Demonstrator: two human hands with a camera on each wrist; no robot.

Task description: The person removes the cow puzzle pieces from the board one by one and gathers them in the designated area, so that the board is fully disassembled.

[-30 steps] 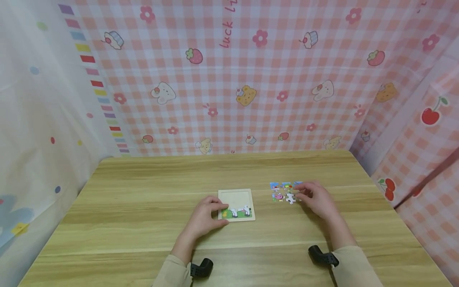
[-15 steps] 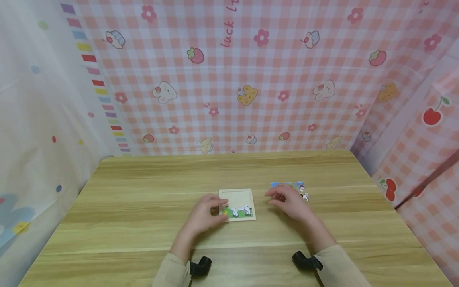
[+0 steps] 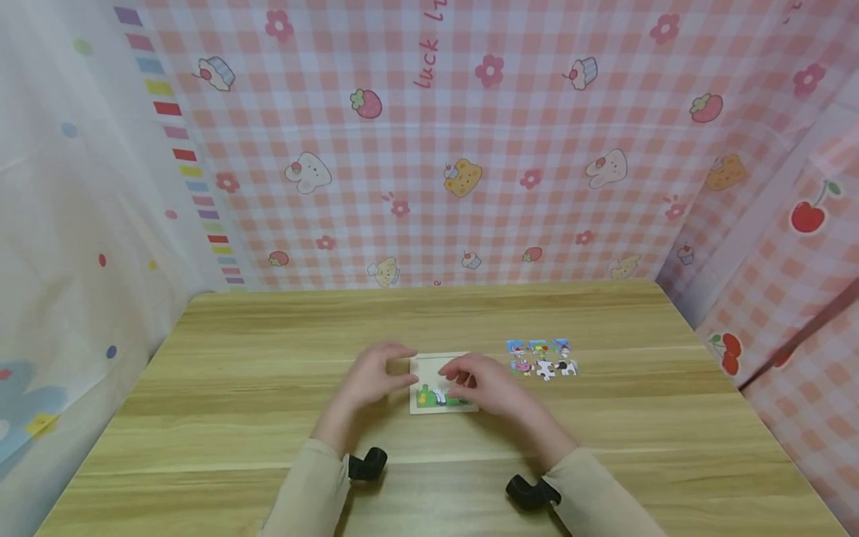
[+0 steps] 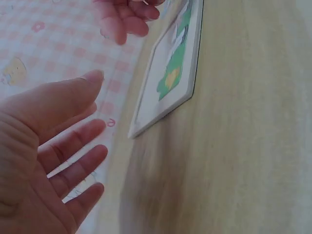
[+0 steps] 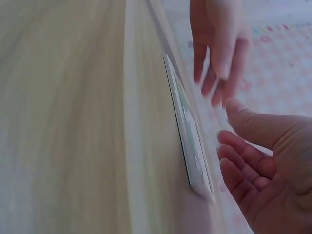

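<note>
A square wooden puzzle tray (image 3: 444,409) lies flat on the table, with green, white and yellow jigsaw pieces (image 3: 429,397) along its near side. The upper part of its bed shows bare wood. My left hand (image 3: 376,375) hovers at the tray's left edge, fingers spread and holding nothing in the left wrist view. Over the tray's right side is my right hand (image 3: 488,386), covering part of the picture. Its fingers are loosely bent, with a gap to the thumb (image 5: 251,122) and nothing seen between them. To the right lie several loose jigsaw pieces (image 3: 545,369) in two rows.
The wooden tabletop (image 3: 268,388) runs back to a pink checked cloth (image 3: 416,224). More printed cloth hangs at both sides. Each wrist carries a black camera mount (image 3: 530,492).
My right hand has moved left from the loose pieces to over the tray, uncovering those pieces. My left hand has lifted off the tray's left edge and shifted slightly away.
</note>
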